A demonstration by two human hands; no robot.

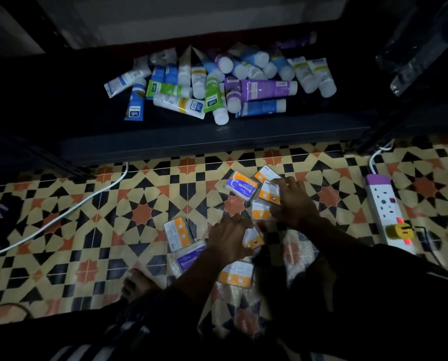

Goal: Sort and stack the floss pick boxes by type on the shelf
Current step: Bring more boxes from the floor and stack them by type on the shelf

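Several floss pick boxes lie scattered on the patterned tile floor, below the dark shelf (217,142). One shows its purple and orange "Smooth" face (242,187); others lie label side up in orange and white (178,233), (237,274). Another purple "Smooth" box (189,259) sits beside my left wrist. My right hand (293,201) rests on an orange box (268,192), fingers spread over it. My left hand (229,238) is curled with its fingers touching a small orange box (252,239); whether it grips that box is unclear.
A heap of cream tubes (217,84) fills the middle of the shelf. A white power strip (385,204) with a yellow plug lies at the right. A white cable (69,209) crosses the floor on the left. A bare foot (137,282) shows near my left arm.
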